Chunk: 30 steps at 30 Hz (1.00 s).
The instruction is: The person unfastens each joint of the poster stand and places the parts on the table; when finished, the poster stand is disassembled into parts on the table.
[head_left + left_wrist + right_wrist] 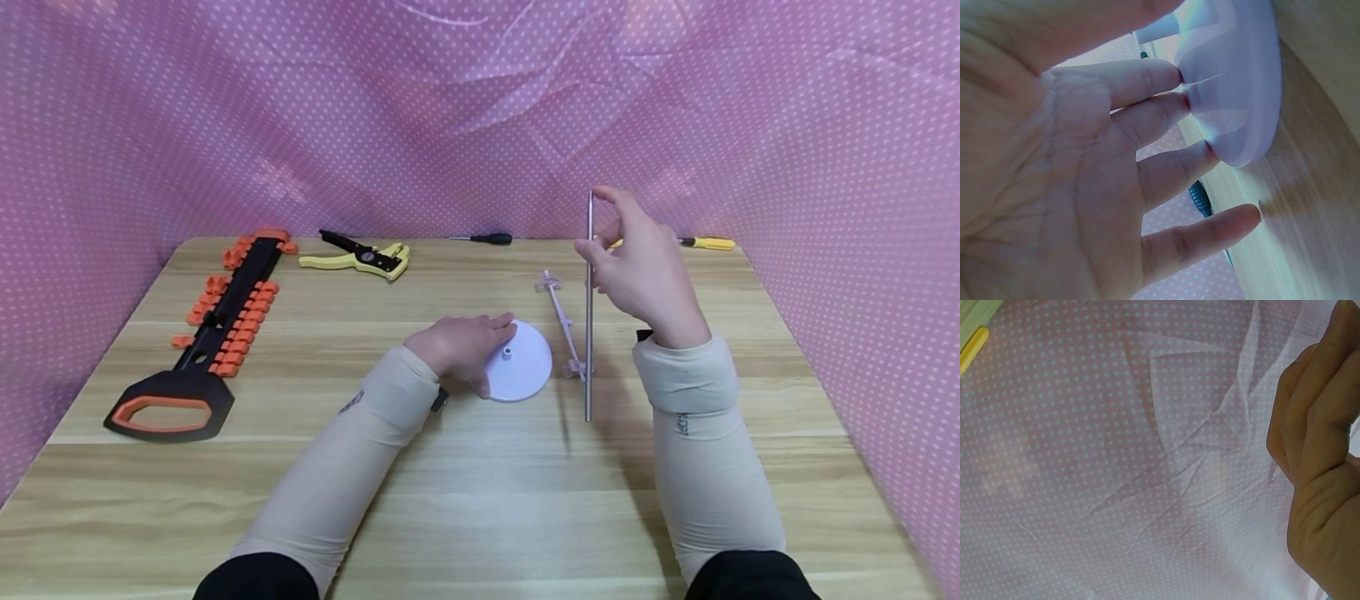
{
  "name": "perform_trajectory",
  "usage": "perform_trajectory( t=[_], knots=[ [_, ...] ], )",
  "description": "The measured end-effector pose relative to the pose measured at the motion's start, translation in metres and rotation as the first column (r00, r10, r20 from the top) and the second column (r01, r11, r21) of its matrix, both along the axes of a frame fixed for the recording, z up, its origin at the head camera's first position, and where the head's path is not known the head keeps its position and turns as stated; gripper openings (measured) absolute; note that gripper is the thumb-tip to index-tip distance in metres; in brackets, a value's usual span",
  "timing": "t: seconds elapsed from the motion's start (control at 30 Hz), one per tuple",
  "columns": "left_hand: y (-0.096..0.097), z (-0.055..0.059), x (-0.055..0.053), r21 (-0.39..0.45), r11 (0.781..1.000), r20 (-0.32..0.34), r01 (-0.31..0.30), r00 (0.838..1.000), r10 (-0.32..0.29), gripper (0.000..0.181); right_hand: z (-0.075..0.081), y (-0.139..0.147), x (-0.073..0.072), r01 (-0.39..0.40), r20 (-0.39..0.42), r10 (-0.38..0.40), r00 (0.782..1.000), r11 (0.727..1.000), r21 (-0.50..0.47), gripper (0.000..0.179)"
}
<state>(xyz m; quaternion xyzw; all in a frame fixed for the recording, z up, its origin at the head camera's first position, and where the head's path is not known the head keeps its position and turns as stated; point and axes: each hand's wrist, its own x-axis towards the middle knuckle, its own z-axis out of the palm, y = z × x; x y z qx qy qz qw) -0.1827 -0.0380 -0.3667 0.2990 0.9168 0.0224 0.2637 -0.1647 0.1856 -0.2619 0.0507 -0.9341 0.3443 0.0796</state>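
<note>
A round white base [525, 367] with a short central post lies on the table. My left hand [465, 346] rests at its left side, thumb near the rim; in the left wrist view, nearly straight fingers [1166, 172] touch the base's glossy top [1235, 81]. My right hand [641, 267] pinches a slender metal rod [588, 333] upright, index fingertip by its top end. In the right wrist view only part of the right hand [1325, 450] appears, and the rod is out of sight. Between base and rod lies a thin white bar [562, 317] with clear end pieces.
A black-and-orange rack [247, 283] with a handle lies at left. Yellow wire strippers [367, 258], a black-handled screwdriver [491, 239] and a yellow-handled tool [712, 243] lie along the back edge. Pink dotted cloth [480, 108] surrounds the table [480, 517].
</note>
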Motion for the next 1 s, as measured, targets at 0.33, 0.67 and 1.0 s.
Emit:
perform_trajectory(
  t=[0.33,0.67,1.0],
  knots=[
    [-0.0002,0.0013,0.0015,0.007,1.000,-0.005,0.003,1.000,-0.003,0.111,-0.0017,0.0029,-0.0014,0.002,0.009,-0.002,1.000,1.000,-0.015,0.068],
    [0.0005,0.0006,0.0016,0.001,1.000,0.005,-0.007,1.000,0.007,0.111,-0.0028,0.0037,-0.0018,0.009,0.019,-0.009,1.000,1.000,-0.009,0.068],
    [0.0008,0.0000,0.0010,-0.012,1.000,0.000,0.006,1.000,-0.006,0.112,-0.0041,0.0057,-0.0018,0.007,0.024,-0.007,1.000,1.000,0.024,0.066]
  ],
)
